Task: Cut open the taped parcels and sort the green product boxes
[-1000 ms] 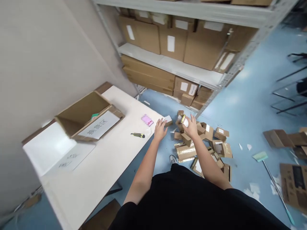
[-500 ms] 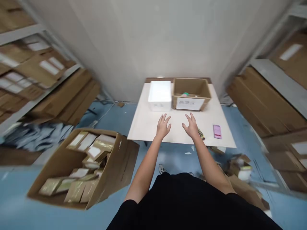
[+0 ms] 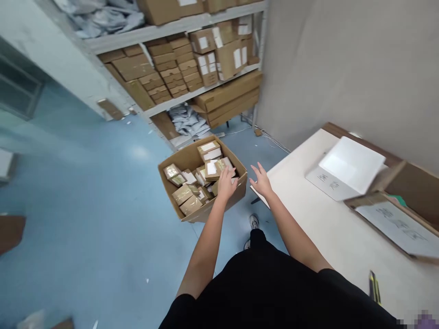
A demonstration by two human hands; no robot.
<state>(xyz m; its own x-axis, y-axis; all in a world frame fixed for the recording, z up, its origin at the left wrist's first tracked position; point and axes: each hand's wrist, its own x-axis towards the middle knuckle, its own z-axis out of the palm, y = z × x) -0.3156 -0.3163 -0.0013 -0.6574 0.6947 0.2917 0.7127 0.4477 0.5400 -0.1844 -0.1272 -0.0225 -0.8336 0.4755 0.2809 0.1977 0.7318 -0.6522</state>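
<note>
My left hand (image 3: 226, 183) is held out with fingers apart, in front of the right side of a large cardboard box (image 3: 170, 199) on the floor. Inside that box lie several small taped parcels (image 3: 185, 194), some with white labels. Whether the hand touches the box cannot be made out. My right hand (image 3: 261, 182), also empty with fingers spread, hovers between the box and the left edge of the white table (image 3: 291, 183). On the table are a white bin (image 3: 353, 162) and an open carton (image 3: 398, 224) with a handwritten label.
Metal shelving (image 3: 206, 93) stacked with brown boxes stands behind the large box. A yellow and black cutter (image 3: 374, 288) lies on the table at lower right. Blue floor (image 3: 113, 219) stretches left, with small scraps on it. A grey wall (image 3: 322, 59) rises behind the table.
My view has swung to the left, from the table to the large box of parcels. Both hands turned along with it, still empty and spread, and are now near the box.
</note>
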